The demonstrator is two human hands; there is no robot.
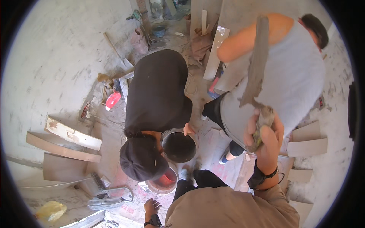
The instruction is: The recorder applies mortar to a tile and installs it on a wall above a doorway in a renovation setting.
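Note:
My right hand (265, 131) is raised at the right, its fingers wrapped round the handle of a trowel (258, 60). The trowel's long blade points up and away, caked in grey mortar. Low in the middle, my left hand (152, 206) hangs with loosely bent fingers and nothing visible in it. Just beyond it stands a bucket (163, 191) with a reddish inside. A second bucket (197, 144), dark inside, is beside it; a crouching co-worker in a dark shirt and cap (157, 91) has a hand on its rim.
Another co-worker in a grey sleeveless top (281, 72) bends close behind the trowel. Tile pieces (72, 133) lean along the left wall, and more tiles (307, 147) along the right. A fan-like object (110, 198) lies at lower left; a shovel (118, 53) leans farther back.

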